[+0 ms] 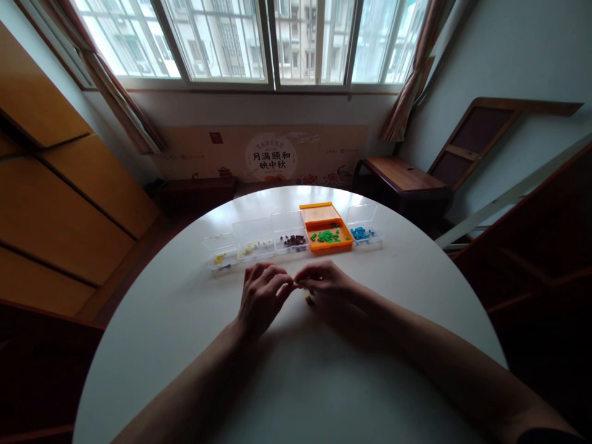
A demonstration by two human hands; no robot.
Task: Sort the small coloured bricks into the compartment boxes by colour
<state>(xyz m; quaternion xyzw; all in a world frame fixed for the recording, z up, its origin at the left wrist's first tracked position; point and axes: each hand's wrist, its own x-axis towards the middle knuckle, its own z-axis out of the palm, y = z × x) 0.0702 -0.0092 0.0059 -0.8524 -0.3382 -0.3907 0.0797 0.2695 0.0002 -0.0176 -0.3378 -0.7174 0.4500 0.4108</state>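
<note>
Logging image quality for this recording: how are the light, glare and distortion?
Head view: backlit by the wide framed window, leaving the bare left hand and bare right hand dim; head view: glare along the far edge of the round white table; head view: distortion seems to slant the orange-brown wooden cabinet; head view: pinched greenish piece too small to resolve.

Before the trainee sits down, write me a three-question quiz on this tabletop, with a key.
1. True or false: the orange box holds green pieces.
2. What colour are the pieces in the clear box at the far right of the row? a) yellow b) blue c) dark brown
3. Which is nearer the small yellow piece on the table: the left hand or the right hand?

Key: 1. True. 2. b. 3. The right hand.
</note>
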